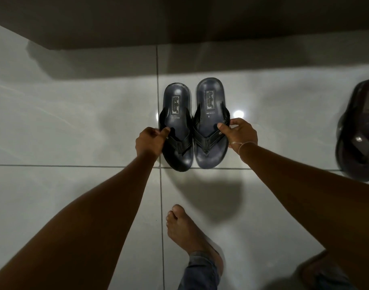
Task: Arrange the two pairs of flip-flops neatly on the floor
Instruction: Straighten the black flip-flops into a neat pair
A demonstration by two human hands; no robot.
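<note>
Bare foot (192, 233) and a denim trouser cuff (200, 273) occupy the near foreground on the white tiled floor (74, 122). Both forearms extend forward and downward. Left hand (149, 142) is curled, thumb over the strap and fingers under the outer edge of the left flip-flop (176, 124), gripping it; that sandal appears tilted. Right hand (239, 133) pinches the outer strap of the right flip-flop (211, 122), thumb on top, a thin thread bracelet (245, 145) at the wrist. These two dark navy flip-flops lie side by side, touching, toes toward the camera, heels toward the wall base. Each heel bears an embossed rectangular logo and small print, not legible. Another dark flip-flop (361, 130) lies well apart at the right edge.
</note>
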